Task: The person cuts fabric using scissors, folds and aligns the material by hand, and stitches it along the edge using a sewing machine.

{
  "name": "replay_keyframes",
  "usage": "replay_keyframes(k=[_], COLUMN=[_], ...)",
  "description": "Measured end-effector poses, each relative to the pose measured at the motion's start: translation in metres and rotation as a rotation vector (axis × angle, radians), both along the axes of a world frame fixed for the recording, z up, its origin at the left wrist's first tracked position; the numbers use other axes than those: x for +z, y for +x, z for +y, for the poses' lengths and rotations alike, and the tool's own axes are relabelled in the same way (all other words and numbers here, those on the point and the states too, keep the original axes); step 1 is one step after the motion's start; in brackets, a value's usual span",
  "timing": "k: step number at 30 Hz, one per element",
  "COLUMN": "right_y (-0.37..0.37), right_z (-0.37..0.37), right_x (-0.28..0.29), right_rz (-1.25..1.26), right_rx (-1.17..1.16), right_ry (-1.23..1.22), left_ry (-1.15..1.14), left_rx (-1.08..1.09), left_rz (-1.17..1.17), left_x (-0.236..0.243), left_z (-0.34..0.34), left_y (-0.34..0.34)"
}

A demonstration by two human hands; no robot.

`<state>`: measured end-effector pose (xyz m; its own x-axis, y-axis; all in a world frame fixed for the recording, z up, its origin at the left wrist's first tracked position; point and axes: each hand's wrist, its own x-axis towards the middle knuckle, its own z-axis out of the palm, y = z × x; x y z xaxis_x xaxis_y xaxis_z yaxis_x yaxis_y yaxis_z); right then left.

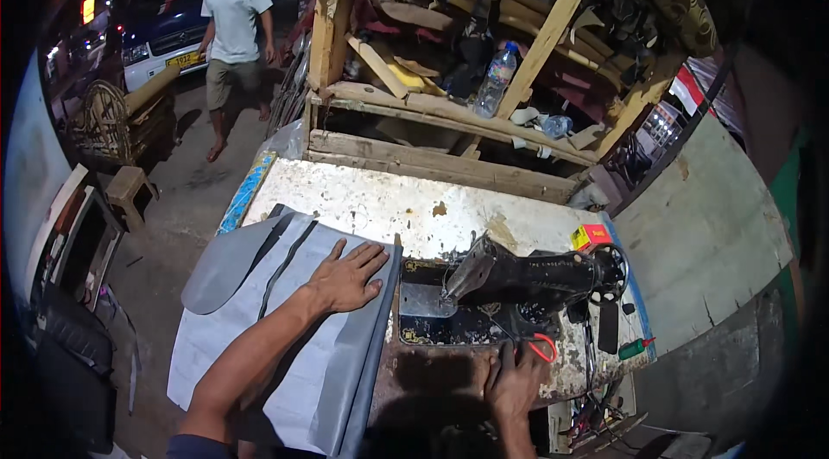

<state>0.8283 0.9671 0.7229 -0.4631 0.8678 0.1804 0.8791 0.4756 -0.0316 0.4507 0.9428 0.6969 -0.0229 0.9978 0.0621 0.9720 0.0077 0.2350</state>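
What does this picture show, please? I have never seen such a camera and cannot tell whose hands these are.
The hands belong to the person wearing the camera on the head. It looks down; its wide lens bends straight edges. The left hand lies flat on grey material. The right hand is at red-handled scissors; its exact grip is unclear. On the table stands a black sewing machine, with a small box behind it.
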Motion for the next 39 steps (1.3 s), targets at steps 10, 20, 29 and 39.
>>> replay_keyframes(k=[10, 20, 29, 39], right_y=[-0.113, -0.044, 0.041, 0.050], right_z=[-0.170, -0.147, -0.154, -0.133], right_x=[-0.035, -0.004, -0.010, 0.015], right_rz=[0.723, 0.795, 0.744, 0.637], right_rx=[0.192, 0.268, 0.084, 0.266], right_ry=[-0.974, -0.736, -0.800, -0.840], left_ry=[-0.007, 0.050, 0.031, 0.076], left_rx=[-0.003, -0.004, -0.003, 0.023], left_rz=[-0.029, -0.048, -0.038, -0.078], left_x=[-0.003, 0.000, 0.004, 0.001], left_z=[0.005, -0.005, -0.042, -0.028], left_y=[0.000, 0.059, 0.164, 0.171])
